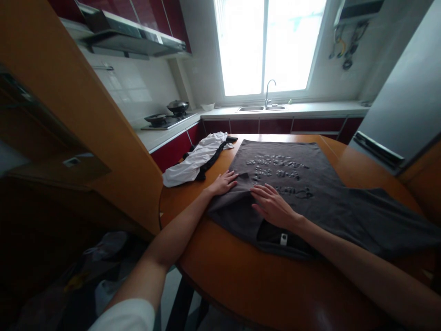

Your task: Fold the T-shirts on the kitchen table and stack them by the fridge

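Note:
A dark grey sweatshirt (324, 207) lies spread on the round wooden table (220, 266), its neck opening and white label toward me. Raised dark lettering runs across its front, and one sleeve reaches out to the right. At the garment's left edge, my left hand (223, 182) rests flat with fingers stretched out, beside a small fold of cloth. My right hand (274, 206) is over the shoulder area near the neck opening, fingers extended and touching the fabric. Neither hand shows anything gripped in it. The left sleeve seems folded in; its end is hidden.
White and black clothes (196, 161) lie in a heap at the table's left far edge. Beyond are a stove (168, 121) with pans, a counter with a sink (251, 109), and a window. A fridge (403, 101) stands at right, an orange wooden panel (113, 138) at left.

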The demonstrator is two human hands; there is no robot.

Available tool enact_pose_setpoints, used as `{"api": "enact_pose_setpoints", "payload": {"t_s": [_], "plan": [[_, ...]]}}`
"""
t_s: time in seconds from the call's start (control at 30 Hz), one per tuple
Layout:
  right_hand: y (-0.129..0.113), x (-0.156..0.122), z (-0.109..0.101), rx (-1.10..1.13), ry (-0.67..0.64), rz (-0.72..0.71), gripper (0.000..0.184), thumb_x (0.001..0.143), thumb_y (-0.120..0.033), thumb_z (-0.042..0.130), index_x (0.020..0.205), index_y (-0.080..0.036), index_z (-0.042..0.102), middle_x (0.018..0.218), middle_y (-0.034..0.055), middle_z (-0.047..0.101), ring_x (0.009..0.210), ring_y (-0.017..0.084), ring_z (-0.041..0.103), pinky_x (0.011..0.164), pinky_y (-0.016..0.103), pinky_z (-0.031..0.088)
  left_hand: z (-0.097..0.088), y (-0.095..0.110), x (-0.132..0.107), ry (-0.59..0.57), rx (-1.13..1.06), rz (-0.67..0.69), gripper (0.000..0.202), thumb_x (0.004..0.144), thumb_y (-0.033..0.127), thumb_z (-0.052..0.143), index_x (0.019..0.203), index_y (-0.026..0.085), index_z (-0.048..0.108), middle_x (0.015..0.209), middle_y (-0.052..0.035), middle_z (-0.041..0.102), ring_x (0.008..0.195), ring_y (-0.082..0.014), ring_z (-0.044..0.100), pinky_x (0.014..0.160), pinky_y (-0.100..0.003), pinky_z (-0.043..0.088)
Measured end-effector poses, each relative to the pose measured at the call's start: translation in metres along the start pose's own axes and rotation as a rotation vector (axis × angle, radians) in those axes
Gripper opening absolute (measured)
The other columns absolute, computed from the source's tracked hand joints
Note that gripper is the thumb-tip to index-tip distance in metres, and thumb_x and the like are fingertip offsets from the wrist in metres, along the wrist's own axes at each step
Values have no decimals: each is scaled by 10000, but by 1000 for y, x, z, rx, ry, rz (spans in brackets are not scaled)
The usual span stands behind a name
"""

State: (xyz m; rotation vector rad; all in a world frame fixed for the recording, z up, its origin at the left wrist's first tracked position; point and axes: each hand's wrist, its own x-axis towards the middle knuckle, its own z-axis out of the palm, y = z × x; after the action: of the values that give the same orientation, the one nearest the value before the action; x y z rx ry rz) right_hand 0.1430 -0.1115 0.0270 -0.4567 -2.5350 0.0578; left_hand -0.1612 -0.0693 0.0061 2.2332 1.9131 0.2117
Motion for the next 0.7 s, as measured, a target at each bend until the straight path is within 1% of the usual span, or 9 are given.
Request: {"api": "enact_pose_setpoints", "payload": {"t_s": [0.07,0.13,0.27,0.33,0.43,0.47,0.53,0.6,0.7], "plan": [[-1,1,-3,-13,45,-26,362,1014,-275,501,1341,-182,627,1420,113,604,1407,271,452,1203,522,310,0,1,0,3,-1,-2,613,1022,600,304,1568,327,358,1671,-62,242,1556,-305,133,1203,-637,137],[-1,2,-2,-15,62,-35,329,1015,-254,493,1290,-185,660,1372,96,643,1395,261,467,1209,512,299,1,1,0,6,0,-4,608,1022,601,305,1568,337,355,1671,-59,242,1557,-302,127,1204,-636,135],[2,-2,6,-1,-7,-21,249,1005,-217,503,1016,-223,752,1117,55,762,1277,248,578,1207,538,269,2,0,0,13,4,5,596,1029,575,315,1563,315,372,1669,-69,249,1554,-304,143,1205,-632,144],[3,-4,10,9,-43,-8,246,1004,-222,511,954,-232,751,1049,50,776,1211,245,623,1200,560,254,1,1,0,35,18,4,574,1034,553,328,1552,314,391,1663,-76,267,1549,-313,160,1191,-666,135],[2,-6,11,24,-21,0,220,1008,-239,515,1045,-223,731,1117,69,761,1197,235,629,1182,527,289,-5,10,-5,113,59,20,520,1042,498,354,1520,313,440,1644,-82,316,1543,-317,185,1170,-718,90],[1,-6,10,30,-9,-1,219,1011,-244,514,1084,-218,719,1143,77,753,1209,233,622,1175,509,304,-7,16,-7,141,66,44,503,1045,478,358,1511,313,453,1638,-77,331,1542,-309,194,1176,-711,87],[-1,-5,9,46,-18,-6,229,1020,-264,509,1127,-208,703,1173,89,742,1226,236,614,1160,490,330,-8,28,-13,170,63,116,488,1052,452,350,1509,317,456,1636,-59,339,1542,-281,205,1206,-654,108],[-2,-5,9,62,-64,-9,241,1029,-292,500,1112,-202,707,1177,95,741,1224,243,621,1143,486,353,-6,40,-18,130,47,173,511,1055,472,332,1537,322,414,1652,-48,303,1548,-270,185,1225,-604,129],[-2,-5,11,79,-122,1,271,1041,-314,476,1059,-201,722,1157,96,746,1198,243,641,1137,479,364,2,51,-21,-40,31,172,605,1035,571,335,1594,343,290,1687,-46,176,1561,-305,94,1214,-635,100]]}}
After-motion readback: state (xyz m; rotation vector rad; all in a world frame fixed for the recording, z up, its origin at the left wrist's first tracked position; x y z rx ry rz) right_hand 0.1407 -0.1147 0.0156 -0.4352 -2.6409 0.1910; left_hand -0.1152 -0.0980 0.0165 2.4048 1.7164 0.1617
